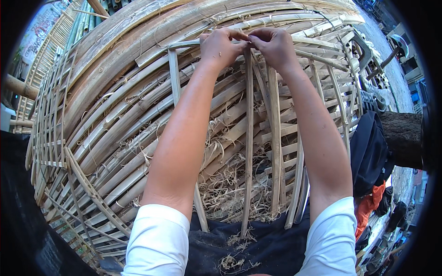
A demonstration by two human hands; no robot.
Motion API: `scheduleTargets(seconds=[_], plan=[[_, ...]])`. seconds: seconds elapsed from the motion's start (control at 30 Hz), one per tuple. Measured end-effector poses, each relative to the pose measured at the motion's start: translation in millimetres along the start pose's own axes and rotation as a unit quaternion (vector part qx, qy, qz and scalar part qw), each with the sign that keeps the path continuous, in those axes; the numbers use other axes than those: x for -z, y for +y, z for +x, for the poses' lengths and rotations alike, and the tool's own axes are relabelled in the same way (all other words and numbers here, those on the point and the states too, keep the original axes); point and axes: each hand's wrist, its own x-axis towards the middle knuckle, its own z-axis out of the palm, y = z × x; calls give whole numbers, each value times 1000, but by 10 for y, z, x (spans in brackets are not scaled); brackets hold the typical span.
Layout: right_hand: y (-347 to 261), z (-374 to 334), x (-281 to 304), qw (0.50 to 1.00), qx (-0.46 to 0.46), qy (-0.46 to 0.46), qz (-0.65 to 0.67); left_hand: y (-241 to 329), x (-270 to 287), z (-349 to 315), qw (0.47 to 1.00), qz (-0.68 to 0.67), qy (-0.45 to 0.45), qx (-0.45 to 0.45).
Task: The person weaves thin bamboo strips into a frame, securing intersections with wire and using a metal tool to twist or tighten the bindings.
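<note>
Both my arms reach far forward, and the hands meet over a frame of split bamboo strips. My left hand [223, 48] has thumb and fingertips pinched together at the top crossbar [183, 44]. Close beside it, my right hand [276, 49] pinches at the same spot, its fingertips nearly touching the left ones. What lies between the fingertips is too small to make out. Just below them is the top end of a long upright bamboo slat [248, 138]. To its right a second, wider slat [275, 138] runs down toward my lap.
Split bamboo lengths [115, 133] lie layered under the frame, with curly shavings [225, 184] among them. A lattice panel [50, 110] leans at left. Dark cloth [239, 253] covers my lap. At right are a log [403, 138], black cloth [368, 152] and an orange cloth [368, 209].
</note>
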Motion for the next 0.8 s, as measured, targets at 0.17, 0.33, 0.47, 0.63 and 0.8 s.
scheduleTargets(seconds=[0.17,0.33,0.47,0.63,0.8], plan=[[-3,25,28,1000,5,5,-13,123,12,-47,998,-20,16,57],[-112,68,63,997,-4,-55,-54,44,-19,-77,999,-9,40,33],[-72,33,116,998,-6,-43,-51,77,-86,-90,996,0,83,-15],[-426,-658,249,975,-121,142,121,107,-157,-119,996,-6,88,-20],[-1070,-1792,-112,974,-223,-18,-40,-43,-122,-121,991,11,124,-40]])
